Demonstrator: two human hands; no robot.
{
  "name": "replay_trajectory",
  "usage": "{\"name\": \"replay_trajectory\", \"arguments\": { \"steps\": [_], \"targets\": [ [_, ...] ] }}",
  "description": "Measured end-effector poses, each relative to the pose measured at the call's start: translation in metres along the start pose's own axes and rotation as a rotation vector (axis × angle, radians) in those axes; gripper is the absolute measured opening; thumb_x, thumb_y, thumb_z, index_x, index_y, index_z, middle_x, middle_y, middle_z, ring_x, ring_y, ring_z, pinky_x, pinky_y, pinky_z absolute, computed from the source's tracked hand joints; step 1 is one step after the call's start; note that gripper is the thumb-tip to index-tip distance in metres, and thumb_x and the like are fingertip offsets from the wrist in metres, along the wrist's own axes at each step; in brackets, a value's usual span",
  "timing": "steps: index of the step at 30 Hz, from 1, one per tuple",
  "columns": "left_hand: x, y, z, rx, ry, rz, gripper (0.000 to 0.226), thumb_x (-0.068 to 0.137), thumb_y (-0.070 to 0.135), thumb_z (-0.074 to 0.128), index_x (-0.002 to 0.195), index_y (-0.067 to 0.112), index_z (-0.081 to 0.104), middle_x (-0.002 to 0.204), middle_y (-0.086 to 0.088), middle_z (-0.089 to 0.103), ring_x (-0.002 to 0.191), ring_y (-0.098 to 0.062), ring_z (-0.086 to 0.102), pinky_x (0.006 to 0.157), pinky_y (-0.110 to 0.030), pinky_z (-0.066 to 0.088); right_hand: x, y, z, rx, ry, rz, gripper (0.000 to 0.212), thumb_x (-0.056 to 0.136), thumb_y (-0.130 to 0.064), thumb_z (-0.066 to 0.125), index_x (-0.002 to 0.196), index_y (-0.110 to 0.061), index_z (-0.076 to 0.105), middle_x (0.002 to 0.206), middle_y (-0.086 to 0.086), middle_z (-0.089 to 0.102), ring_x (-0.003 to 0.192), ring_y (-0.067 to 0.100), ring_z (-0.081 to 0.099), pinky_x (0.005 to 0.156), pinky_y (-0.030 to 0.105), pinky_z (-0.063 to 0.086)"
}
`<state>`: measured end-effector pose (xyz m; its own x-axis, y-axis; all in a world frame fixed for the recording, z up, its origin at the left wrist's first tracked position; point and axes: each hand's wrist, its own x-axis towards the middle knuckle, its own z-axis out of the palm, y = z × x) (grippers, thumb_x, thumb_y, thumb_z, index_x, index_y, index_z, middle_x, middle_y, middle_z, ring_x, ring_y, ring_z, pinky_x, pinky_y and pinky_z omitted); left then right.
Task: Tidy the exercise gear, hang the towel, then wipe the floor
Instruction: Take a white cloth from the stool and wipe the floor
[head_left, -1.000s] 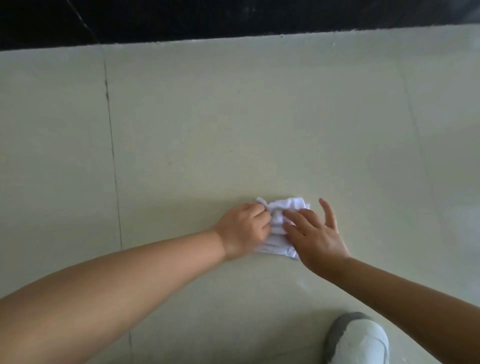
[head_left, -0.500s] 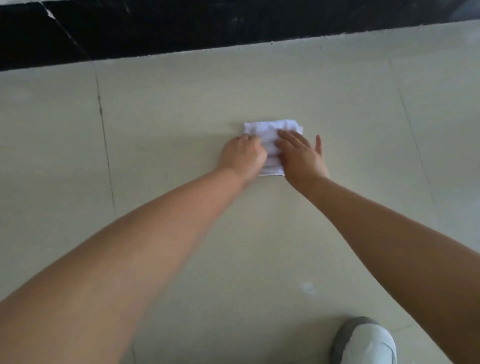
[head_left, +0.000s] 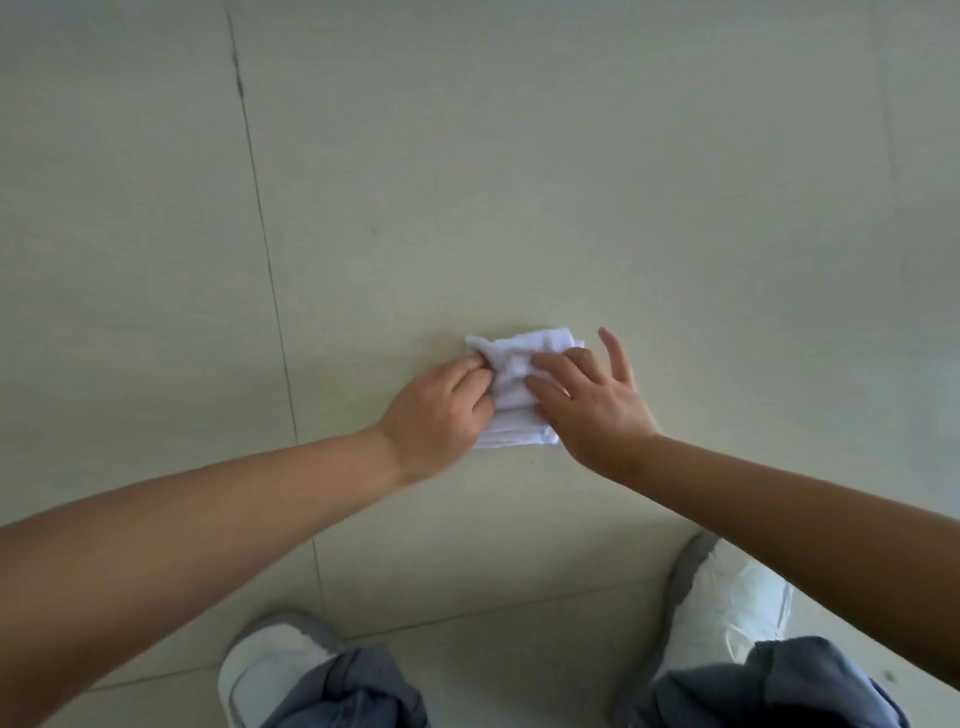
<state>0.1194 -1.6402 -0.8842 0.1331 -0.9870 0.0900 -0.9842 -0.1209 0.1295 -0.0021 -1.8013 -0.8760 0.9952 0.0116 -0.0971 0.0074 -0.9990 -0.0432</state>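
White folded cloth (head_left: 519, 395) on pale tiled floor (head_left: 571, 182), left hand (head_left: 441, 410) pinching it, right hand (head_left: 592, 405) flat on top; could bunch if pressure's uneven.

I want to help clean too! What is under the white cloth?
The white cloth lies flat on the pale tiled floor. The left hand and right hand press on top. Any dirt beneath is covered, so it cannot be seen.

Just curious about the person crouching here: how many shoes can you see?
2. The left shoe is at the bottom, left of centre, partly under a grey trouser leg. The right shoe is at lower right, partly behind the right forearm. Neither shows whole.
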Motion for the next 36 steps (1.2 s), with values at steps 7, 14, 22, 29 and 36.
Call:
{"name": "replay_trajectory", "arguments": {
  "steps": [7,14,22,29,36],
  "targets": [
    [0.086,0.061,0.013,-0.126,-0.148,0.2,0.033,0.067,0.007,0.041,0.044,0.012,0.064,0.051,-0.006,0.063,0.049,-0.022,0.063,0.053,-0.021,0.053,-0.078,0.075,-0.016,-0.087,-0.097,0.188,0.052,0.052,-0.006,0.087,0.096,-0.017,0.063,0.097,0.011,0.07,0.079,0.031,0.067,0.098,0.055,0.033],
    [0.107,0.004,-0.017,-0.065,-0.29,0.017,0.036,0.071,0.007,0.039,0.066,0.006,0.074,0.071,-0.006,0.069,0.07,-0.023,0.069,0.059,-0.023,0.052,0.003,0.056,-0.015,0.168,-0.062,0.496,0.022,0.073,-0.018,0.054,0.084,-0.013,0.072,0.096,0.016,0.068,0.082,0.041,0.064,0.088,0.062,0.041],
    [-0.007,-0.066,-0.023,-0.085,-0.237,-0.108,0.026,0.067,0.013,0.043,0.058,0.0,0.063,0.064,-0.019,0.062,0.056,-0.033,0.063,0.055,-0.031,0.044,0.076,-0.044,-0.015,0.326,-0.146,0.432,0.028,0.081,-0.005,0.053,0.104,-0.014,0.065,0.122,0.01,0.051,0.115,0.03,0.045,0.112,0.047,0.018],
    [-0.077,-0.012,-0.002,-0.049,0.034,0.122,0.029,0.088,0.011,0.042,0.069,0.01,0.064,0.082,-0.009,0.073,0.087,-0.024,0.058,0.068,-0.033,0.034,-0.017,-0.074,0.001,0.2,-0.105,0.157,0.039,0.037,-0.017,0.087,0.07,-0.025,0.067,0.087,0.0,0.062,0.075,0.023,0.061,0.085,0.052,0.049],
    [0.012,0.071,0.018,-0.101,0.036,0.297,0.03,0.076,0.011,0.044,0.054,0.017,0.063,0.062,-0.001,0.065,0.061,-0.018,0.066,0.063,-0.03,0.028,-0.101,-0.007,-0.005,0.15,-0.174,0.354,0.04,0.041,-0.014,0.088,0.076,-0.02,0.069,0.087,0.006,0.066,0.084,0.024,0.051,0.09,0.043,0.027]
  ]
}}
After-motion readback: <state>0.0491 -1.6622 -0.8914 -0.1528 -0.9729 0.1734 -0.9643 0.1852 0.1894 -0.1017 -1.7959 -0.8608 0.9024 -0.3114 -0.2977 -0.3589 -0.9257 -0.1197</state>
